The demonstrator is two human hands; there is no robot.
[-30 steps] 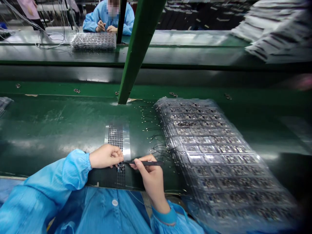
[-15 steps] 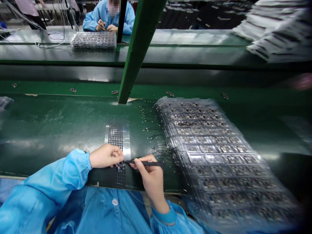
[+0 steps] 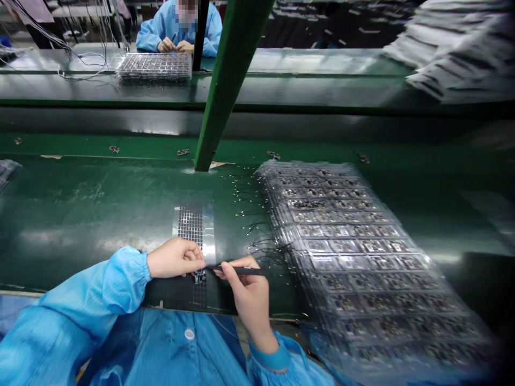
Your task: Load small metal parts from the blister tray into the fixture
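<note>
My left hand (image 3: 177, 257) is closed, thumb and fingertips pinched on a small circuit board (image 3: 199, 276) near the bench's front edge. Black tweezers (image 3: 241, 270) lie in the grip of my right hand (image 3: 251, 292), their tip pointing left and meeting my left fingertips at the board. What the tip touches there is too small to make out. Beyond my left hand lies a clear sheet (image 3: 208, 236) bearing a grid of small dark pieces, partly covered by that hand.
Stacked clear trays (image 3: 362, 246) of small boards fill the right side, thin black wires (image 3: 257, 228) sticking out on their left. A green post (image 3: 229, 86) rises ahead. Small boards (image 3: 183, 152) sit on the green strip behind. Across, a co-worker (image 3: 179, 32) sits by another tray stack (image 3: 155, 65).
The small boards on the green strip have shifted to the left. A blurred pinkish shape at the far right is gone. My hands and the tweezers have barely moved.
</note>
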